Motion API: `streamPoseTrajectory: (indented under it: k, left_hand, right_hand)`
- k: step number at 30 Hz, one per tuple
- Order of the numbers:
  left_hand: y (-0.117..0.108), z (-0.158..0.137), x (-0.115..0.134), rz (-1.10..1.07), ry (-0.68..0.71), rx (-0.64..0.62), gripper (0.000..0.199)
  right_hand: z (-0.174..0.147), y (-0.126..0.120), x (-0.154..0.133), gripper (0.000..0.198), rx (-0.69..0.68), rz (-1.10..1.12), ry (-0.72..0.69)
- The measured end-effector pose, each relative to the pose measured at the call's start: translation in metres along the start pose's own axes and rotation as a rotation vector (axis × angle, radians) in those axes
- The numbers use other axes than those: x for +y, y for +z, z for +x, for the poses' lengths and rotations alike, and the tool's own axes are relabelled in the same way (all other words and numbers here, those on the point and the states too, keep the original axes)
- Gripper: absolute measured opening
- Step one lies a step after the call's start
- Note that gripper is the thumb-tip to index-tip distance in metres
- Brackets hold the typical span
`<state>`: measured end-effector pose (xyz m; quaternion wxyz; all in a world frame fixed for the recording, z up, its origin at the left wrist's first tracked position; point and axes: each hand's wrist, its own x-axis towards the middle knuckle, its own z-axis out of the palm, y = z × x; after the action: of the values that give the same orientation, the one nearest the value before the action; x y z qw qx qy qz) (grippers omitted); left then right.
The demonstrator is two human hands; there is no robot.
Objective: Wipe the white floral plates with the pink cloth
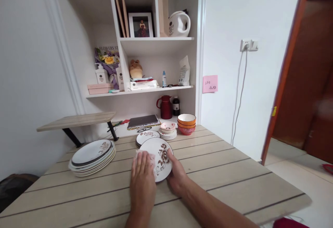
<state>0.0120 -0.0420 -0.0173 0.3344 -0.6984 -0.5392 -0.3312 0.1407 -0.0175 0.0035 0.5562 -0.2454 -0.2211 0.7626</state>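
My right hand grips a white plate by its right edge, thumb on top and the other fingers underneath. The plate has brown flowers and a dark rim, and it is tilted above the table. Against its left side, my left hand presses a pale pinkish cloth, with its fingers laid together over it. Much of the cloth is hidden under that hand. Just behind the held plate sits a small stack of similar plates.
Larger plates are stacked at the left of the wooden table. Small dishes and stacked bowls stand at the back, near a red jug, a dark bottle and a laptop. A raised board overhangs the back left.
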Motion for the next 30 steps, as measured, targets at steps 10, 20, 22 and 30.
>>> streamPoseTrajectory:
  k: [10,20,22,30]
  left_hand:
    - [0.006,-0.003,0.015,-0.270,0.352,-0.042,0.052]
    - [-0.002,-0.001,0.017,-0.144,0.331,-0.101,0.059]
    - [-0.006,-0.001,0.017,-0.096,0.247,-0.101,0.059]
    - [-0.008,0.002,0.014,-0.033,-0.121,-0.103,0.056]
  right_hand:
    - [0.000,-0.006,-0.020,0.057,0.060,-0.016,0.038]
    - [-0.015,0.002,-0.014,0.058,-0.096,-0.225,0.071]
    - [-0.016,0.002,-0.010,0.056,-0.200,-0.273,0.026]
    - [-0.019,0.009,-0.002,0.056,-0.368,-0.330,-0.078]
